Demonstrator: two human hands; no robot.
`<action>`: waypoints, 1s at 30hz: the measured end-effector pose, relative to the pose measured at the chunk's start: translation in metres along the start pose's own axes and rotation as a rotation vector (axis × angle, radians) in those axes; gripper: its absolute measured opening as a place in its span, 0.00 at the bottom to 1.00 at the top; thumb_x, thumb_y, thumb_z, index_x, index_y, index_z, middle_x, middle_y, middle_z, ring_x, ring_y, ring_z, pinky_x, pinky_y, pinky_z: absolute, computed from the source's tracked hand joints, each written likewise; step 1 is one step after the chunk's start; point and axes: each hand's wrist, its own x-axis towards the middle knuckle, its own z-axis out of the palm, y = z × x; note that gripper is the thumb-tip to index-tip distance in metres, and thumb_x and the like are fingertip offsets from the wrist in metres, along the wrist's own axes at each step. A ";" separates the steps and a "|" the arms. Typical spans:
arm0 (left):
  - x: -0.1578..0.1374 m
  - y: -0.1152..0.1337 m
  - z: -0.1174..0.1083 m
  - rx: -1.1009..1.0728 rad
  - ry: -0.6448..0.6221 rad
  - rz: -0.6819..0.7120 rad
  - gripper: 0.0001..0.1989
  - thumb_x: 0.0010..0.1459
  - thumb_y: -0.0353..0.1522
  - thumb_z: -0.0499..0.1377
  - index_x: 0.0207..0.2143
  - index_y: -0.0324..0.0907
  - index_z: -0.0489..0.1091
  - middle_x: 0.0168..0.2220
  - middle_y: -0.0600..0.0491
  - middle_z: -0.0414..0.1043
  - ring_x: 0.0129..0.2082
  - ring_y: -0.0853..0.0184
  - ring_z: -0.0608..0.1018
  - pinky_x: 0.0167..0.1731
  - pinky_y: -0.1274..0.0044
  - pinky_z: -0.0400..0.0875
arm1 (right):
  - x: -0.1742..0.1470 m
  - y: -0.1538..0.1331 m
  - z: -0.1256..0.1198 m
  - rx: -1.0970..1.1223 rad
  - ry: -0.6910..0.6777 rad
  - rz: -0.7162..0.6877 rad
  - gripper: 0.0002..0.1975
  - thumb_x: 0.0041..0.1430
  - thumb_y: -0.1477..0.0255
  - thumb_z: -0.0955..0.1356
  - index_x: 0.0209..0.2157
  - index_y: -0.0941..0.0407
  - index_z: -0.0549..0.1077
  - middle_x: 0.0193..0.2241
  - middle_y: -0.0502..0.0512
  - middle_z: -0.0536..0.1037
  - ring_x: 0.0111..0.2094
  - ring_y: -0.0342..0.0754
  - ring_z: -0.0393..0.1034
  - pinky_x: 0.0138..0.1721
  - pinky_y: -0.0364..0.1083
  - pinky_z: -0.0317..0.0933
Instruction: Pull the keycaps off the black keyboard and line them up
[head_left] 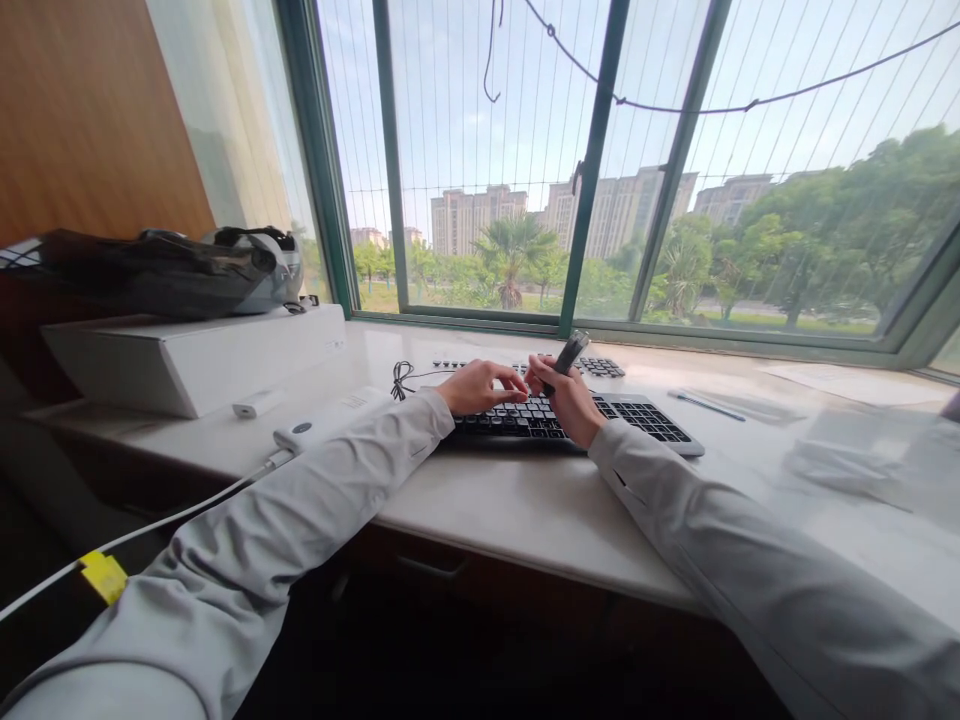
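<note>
Right hand [573,402] grips dark tool [568,362] above keyboard [649,417]; left hand [478,388] half-curled, hold unclear.
White box [255,362] at surface's [487,500] far-left corner; small dark pieces [604,367] near far edge, partly hidden by hands.

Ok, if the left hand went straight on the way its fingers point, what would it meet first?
Probably the right hand, close ahead of the left hand, though depth between them is unclear.

Daylight comes through the wide window [592,180], the sky [450,60] pale and bright. A soft sheen lies on the counter [487,500], with a faint shadow along the front of the keyboard [525,425]; the space below the counter is near black. Wide-angle distortion slants the window and stretches the sleeves [322,500] toward the edges, where detail looks smeared.
</note>
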 end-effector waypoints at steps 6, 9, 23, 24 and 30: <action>0.001 -0.003 0.003 -0.029 -0.030 0.016 0.18 0.56 0.45 0.59 0.36 0.41 0.78 0.36 0.52 0.79 0.35 0.67 0.76 0.37 0.78 0.65 | 0.000 -0.005 0.001 0.305 -0.059 0.081 0.21 0.51 0.56 0.70 0.19 0.54 0.59 0.20 0.47 0.56 0.23 0.42 0.52 0.30 0.45 0.54; 0.000 -0.004 0.004 -0.042 -0.044 0.016 0.18 0.56 0.45 0.60 0.38 0.41 0.77 0.38 0.52 0.79 0.37 0.67 0.76 0.38 0.77 0.66 | 0.001 -0.008 0.000 0.345 -0.002 0.114 0.21 0.50 0.55 0.70 0.20 0.54 0.58 0.20 0.47 0.55 0.23 0.42 0.50 0.29 0.44 0.54; -0.001 0.001 0.005 -0.087 -0.068 -0.020 0.18 0.56 0.45 0.60 0.36 0.39 0.78 0.33 0.52 0.78 0.32 0.69 0.73 0.33 0.79 0.65 | 0.000 0.000 0.001 0.426 -0.085 0.138 0.19 0.51 0.58 0.70 0.20 0.55 0.62 0.19 0.46 0.55 0.22 0.41 0.50 0.26 0.43 0.51; -0.001 0.000 0.006 -0.085 -0.072 -0.014 0.18 0.55 0.44 0.60 0.36 0.39 0.78 0.33 0.52 0.78 0.32 0.69 0.73 0.33 0.79 0.65 | 0.000 0.000 0.001 0.412 -0.089 0.147 0.19 0.51 0.58 0.70 0.20 0.55 0.61 0.18 0.46 0.56 0.22 0.41 0.51 0.26 0.43 0.51; -0.001 -0.004 0.007 -0.100 -0.076 -0.012 0.18 0.55 0.44 0.60 0.39 0.40 0.78 0.35 0.52 0.78 0.34 0.67 0.73 0.33 0.79 0.64 | -0.003 -0.001 0.003 0.430 -0.146 0.199 0.17 0.49 0.60 0.70 0.19 0.55 0.62 0.18 0.46 0.56 0.22 0.42 0.52 0.25 0.43 0.50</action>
